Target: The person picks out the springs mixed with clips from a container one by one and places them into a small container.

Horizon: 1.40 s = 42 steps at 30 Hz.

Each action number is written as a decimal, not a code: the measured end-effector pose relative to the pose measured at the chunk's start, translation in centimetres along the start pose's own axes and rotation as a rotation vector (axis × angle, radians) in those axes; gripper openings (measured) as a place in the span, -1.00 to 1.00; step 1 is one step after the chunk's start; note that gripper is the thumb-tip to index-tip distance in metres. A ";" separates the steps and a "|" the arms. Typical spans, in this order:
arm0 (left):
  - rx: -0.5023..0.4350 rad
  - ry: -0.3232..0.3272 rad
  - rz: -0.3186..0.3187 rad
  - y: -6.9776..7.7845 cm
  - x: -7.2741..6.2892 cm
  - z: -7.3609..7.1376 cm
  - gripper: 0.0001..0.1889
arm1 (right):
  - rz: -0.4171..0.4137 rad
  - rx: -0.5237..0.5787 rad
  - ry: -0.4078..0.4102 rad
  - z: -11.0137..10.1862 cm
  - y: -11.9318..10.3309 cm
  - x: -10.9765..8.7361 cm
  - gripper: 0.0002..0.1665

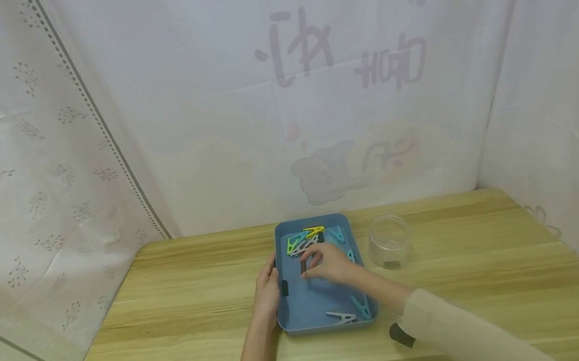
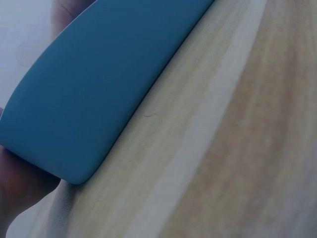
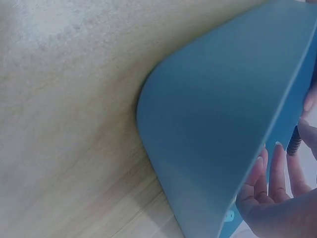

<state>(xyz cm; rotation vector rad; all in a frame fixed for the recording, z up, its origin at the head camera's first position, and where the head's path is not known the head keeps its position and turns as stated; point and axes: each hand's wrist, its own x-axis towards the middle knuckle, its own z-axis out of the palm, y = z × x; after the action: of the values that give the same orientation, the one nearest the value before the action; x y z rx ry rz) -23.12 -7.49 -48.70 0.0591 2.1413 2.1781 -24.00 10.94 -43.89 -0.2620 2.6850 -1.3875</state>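
Observation:
A blue tray (image 1: 325,327) lies on the table, holding several clothes pegs in grey, teal, green and yellow. My left hand (image 1: 266,288) grips the tray's left side; in the left wrist view, the tray wall (image 2: 104,84) hides part of this hand. Over the middle of the tray, my right hand (image 1: 330,263) pinches a small black ribbed cylinder (image 3: 294,141) between thumb and finger, with the other fingers spread apart. A black piece (image 1: 284,288) lies against the tray's left inner wall. Near the tray's front edge is a grey peg (image 1: 342,316).
Right of the tray stands a clear round jar (image 1: 389,234) with a dark piece (image 1: 391,265) at its base. The wooden table (image 1: 185,308) extends to both sides. Printed white curtains (image 1: 218,153) hang behind it and at both sides.

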 end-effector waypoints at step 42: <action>0.015 0.019 0.017 0.2 0.0 0.3 -0.48 | -0.035 0.072 0.201 -3.5 -1.5 -1.4 -0.60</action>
<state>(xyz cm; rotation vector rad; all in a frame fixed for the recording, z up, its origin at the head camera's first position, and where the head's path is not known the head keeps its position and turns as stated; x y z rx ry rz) -23.07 -7.17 -48.52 0.0579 2.1754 2.1807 -23.09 13.18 -40.62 -0.1719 2.7920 -1.5966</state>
